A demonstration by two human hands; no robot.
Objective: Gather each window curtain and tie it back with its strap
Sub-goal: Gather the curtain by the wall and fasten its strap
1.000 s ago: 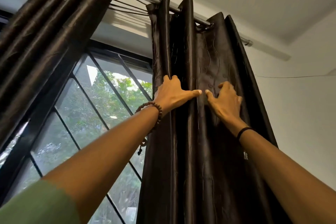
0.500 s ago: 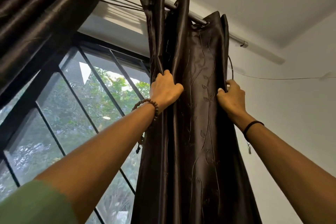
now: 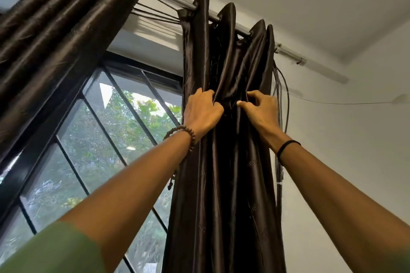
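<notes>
Sleeve: a green fabric sleeve (image 3: 44,250) covers the left upper arm at the bottom left; both bare forearms reach up and forward.
Wrists: a brown wooden bead bracelet (image 3: 188,133) sits on the left wrist, a thin black elastic band (image 3: 288,146) on the right.
Left grip (image 3: 203,113): fingers curled into the curtain's left folds, holding a bunch of cloth.
Right grip (image 3: 260,109): fingers curled, thumb tip pressing in, pinching the right folds; the two grips are nearly touching.
Task's thing: the dark brown glossy satin curtain (image 3: 221,184) hangs gathered into narrow pleats right of the window, held high up near its top.
In the way: a bundle of thin dark cords (image 3: 281,95) hangs just beside the curtain's right edge, behind the right wrist.
Window: black metal diagonal window bars (image 3: 93,117) stand left of the curtain, with green trees (image 3: 137,115) beyond the glass.
Rod: a silver metal curtain rod (image 3: 288,53) carries the curtain by its eyelets; dark strings (image 3: 155,14) run just under the rod.
Other curtain: a second dark brown pleated curtain (image 3: 66,17) slants across the upper left.
Wall: a white wall (image 3: 355,162) with a thin wire (image 3: 343,103) strung across it.
</notes>
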